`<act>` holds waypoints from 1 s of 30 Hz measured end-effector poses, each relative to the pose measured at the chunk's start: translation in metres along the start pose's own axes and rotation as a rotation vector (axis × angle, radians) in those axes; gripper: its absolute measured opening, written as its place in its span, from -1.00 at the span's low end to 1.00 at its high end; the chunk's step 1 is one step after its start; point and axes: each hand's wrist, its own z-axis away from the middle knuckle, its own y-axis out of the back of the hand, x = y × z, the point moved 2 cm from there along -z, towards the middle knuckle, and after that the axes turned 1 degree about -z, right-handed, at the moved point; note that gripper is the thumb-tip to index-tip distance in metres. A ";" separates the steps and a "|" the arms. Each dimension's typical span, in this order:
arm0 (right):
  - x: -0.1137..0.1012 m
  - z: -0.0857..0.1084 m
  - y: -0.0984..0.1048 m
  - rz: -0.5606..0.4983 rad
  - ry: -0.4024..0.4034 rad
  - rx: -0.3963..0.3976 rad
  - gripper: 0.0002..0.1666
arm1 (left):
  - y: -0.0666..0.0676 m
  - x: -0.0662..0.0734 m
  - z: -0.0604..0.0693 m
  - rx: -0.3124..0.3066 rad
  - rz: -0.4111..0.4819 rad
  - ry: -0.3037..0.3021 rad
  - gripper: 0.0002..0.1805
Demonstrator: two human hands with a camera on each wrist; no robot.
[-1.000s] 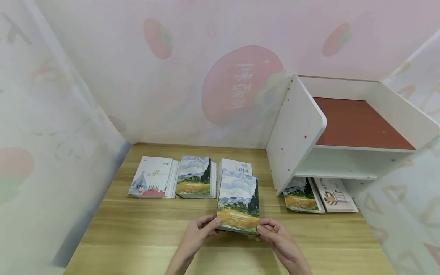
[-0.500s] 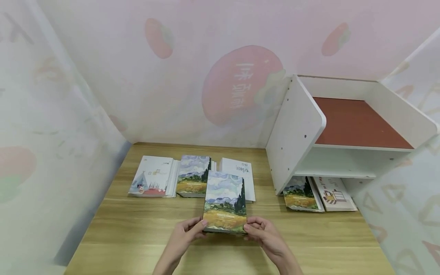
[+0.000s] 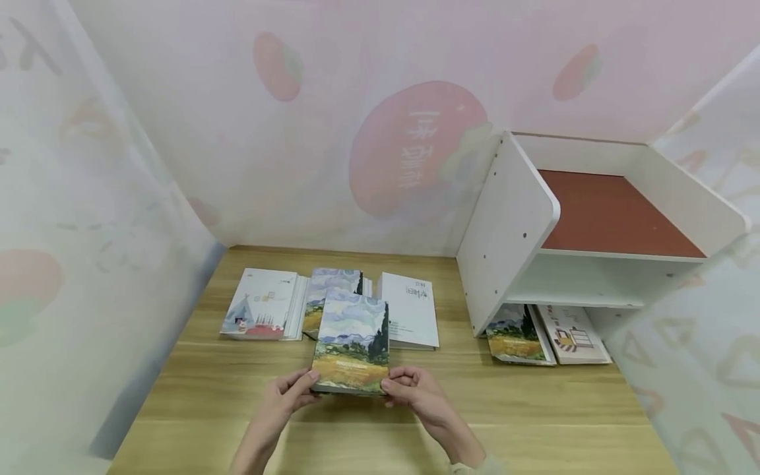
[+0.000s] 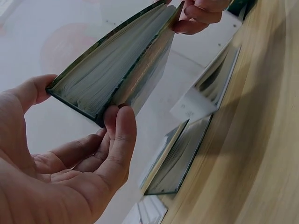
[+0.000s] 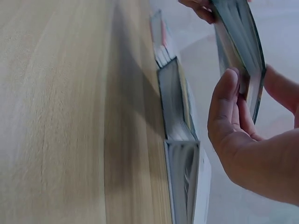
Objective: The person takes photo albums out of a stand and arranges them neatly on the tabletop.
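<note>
A photo album (image 3: 351, 340) with a painted landscape cover is held above the table between both hands. My left hand (image 3: 279, 401) pinches its near left corner, thumb on top and fingers beneath. On the near right corner my right hand (image 3: 420, 399) has the same kind of grip. The left wrist view shows the page edges of the raised album (image 4: 112, 65) facing the camera. Behind it, a matching landscape album (image 3: 323, 285) lies on the table, partly covered from the head view. To the right lies a white album (image 3: 408, 307) with printed characters.
White albums (image 3: 261, 303) with a tent picture lie at the far left of the wooden table (image 3: 196, 409). A white shelf unit (image 3: 505, 224) stands at the right. In its bottom space sit another landscape album (image 3: 516, 340) and a white album (image 3: 572, 336).
Both hands have carried the landscape album leftward, from in front of the white album to in front of the matching landscape album. The white album is now uncovered.
</note>
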 end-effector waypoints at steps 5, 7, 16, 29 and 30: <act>0.000 -0.015 -0.018 0.074 0.019 0.007 -0.64 | 0.015 0.002 -0.001 0.063 0.049 -0.025 -0.38; -0.001 -0.020 -0.023 0.092 0.021 0.005 -0.63 | 0.021 0.001 -0.001 0.083 0.069 -0.018 -0.40; 0.009 -0.038 -0.042 0.095 0.044 -0.029 -0.69 | 0.047 -0.001 0.000 0.116 0.037 0.011 -0.42; 0.016 -0.052 -0.055 0.064 0.031 -0.094 -0.71 | 0.073 -0.008 -0.004 0.166 0.045 0.083 -0.43; 0.016 -0.053 -0.055 0.069 0.035 -0.089 -0.71 | 0.074 -0.008 -0.005 0.164 0.046 0.087 -0.44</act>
